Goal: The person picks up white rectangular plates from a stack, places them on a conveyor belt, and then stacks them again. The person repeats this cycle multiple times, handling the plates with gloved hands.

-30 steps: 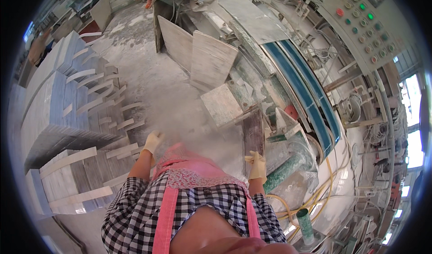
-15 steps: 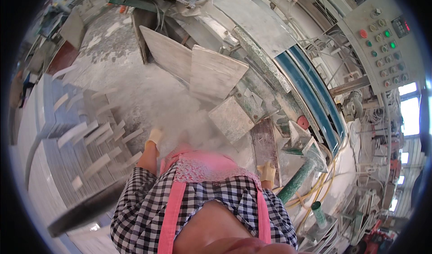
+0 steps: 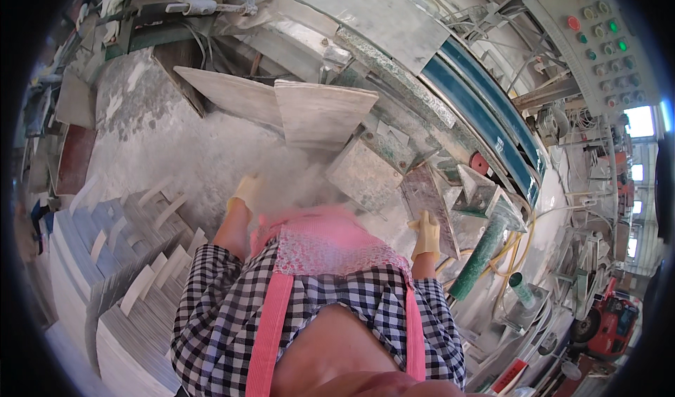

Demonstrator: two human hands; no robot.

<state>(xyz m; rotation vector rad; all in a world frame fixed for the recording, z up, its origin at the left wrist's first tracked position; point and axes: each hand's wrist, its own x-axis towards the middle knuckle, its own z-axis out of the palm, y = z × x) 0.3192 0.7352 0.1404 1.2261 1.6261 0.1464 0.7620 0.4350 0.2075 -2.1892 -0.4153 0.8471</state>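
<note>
Both my hands wear pale yellow gloves and are held out at the sides of my pink apron (image 3: pixel 320 221). My left hand (image 3: pixel 242 192) is over the dusty floor, left of a haze of white dust; its fingers are too blurred to read. On the other side, my right hand (image 3: pixel 426 234) has a thumb and fingers apart, with nothing visible between them. It is nearest to a narrow brown board (image 3: pixel 430 197). Ahead, a square pale board (image 3: pixel 363 174) lies beside two larger leaning boards, one upright (image 3: pixel 320 114) and one slanted (image 3: pixel 232 95).
Stacks of grey-white slabs with spacer strips (image 3: pixel 144 295) stand at left. Blue rails (image 3: pixel 485 119) run along the machine at right, below a control panel (image 3: pixel 594 46) with lit buttons. A green pipe (image 3: pixel 479 260), yellow hoses (image 3: pixel 517 263) and a red vehicle (image 3: pixel 610 320) are at right.
My view has turned, so the slab stacks have shifted lower and the red vehicle shows more fully. Both hands appear higher in view, the right one more fully visible.
</note>
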